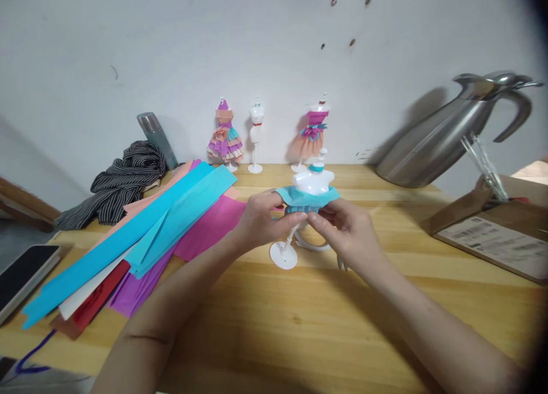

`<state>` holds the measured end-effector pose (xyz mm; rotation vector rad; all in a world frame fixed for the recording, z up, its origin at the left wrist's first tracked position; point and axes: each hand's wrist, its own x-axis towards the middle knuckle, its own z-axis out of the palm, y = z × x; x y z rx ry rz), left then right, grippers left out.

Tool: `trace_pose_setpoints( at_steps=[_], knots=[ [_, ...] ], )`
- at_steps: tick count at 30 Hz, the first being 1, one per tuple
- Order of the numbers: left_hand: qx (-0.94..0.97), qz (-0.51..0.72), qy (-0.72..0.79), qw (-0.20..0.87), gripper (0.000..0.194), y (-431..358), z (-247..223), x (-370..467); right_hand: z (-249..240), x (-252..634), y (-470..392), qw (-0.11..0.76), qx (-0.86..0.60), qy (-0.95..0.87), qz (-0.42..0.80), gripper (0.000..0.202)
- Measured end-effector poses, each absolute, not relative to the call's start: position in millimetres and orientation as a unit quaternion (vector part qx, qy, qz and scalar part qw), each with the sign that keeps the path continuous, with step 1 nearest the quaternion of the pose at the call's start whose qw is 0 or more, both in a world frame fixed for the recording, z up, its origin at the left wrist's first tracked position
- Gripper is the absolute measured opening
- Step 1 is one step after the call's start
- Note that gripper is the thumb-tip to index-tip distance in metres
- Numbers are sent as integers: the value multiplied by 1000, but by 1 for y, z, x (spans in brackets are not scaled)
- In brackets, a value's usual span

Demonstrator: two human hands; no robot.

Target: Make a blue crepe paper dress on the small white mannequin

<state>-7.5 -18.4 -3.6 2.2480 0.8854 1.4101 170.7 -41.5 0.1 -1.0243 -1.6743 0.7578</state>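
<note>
A small white mannequin [314, 181] on a round white base [283, 255] is held slightly tilted between both hands. Light blue paper [309, 198] wraps around its torso and flares outward, with a gathered band below. My left hand [266, 216] pinches the paper on the left side, thumb in front. From the right, my right hand [347, 227] grips the paper with its thumb near the other thumb. Behind the hands, a white ring-shaped handle and grey tips, perhaps scissors [311, 244], are partly hidden.
Coloured paper strips [171, 211] spread across the left of the wooden table [265, 331]. Three mannequins stand at the wall, one in a purple-and-peach dress [225, 140]. A phone [26, 274], striped cloth [124, 180] and flask [157, 137] are left; a steel jug [445, 137] and cardboard box [492, 234] right.
</note>
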Motion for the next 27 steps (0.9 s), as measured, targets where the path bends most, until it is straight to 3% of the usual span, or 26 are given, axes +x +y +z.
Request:
trace_pose_setpoints(
  at_steps=[15, 27],
  knots=[
    [695, 507, 337, 383, 19, -14, -2, -3, 4, 169, -36, 509, -392, -661, 387, 18],
    [686, 498, 349, 400, 24, -17, 0, -4, 8, 175, -33, 495, -385, -674, 391, 21]
  ],
)
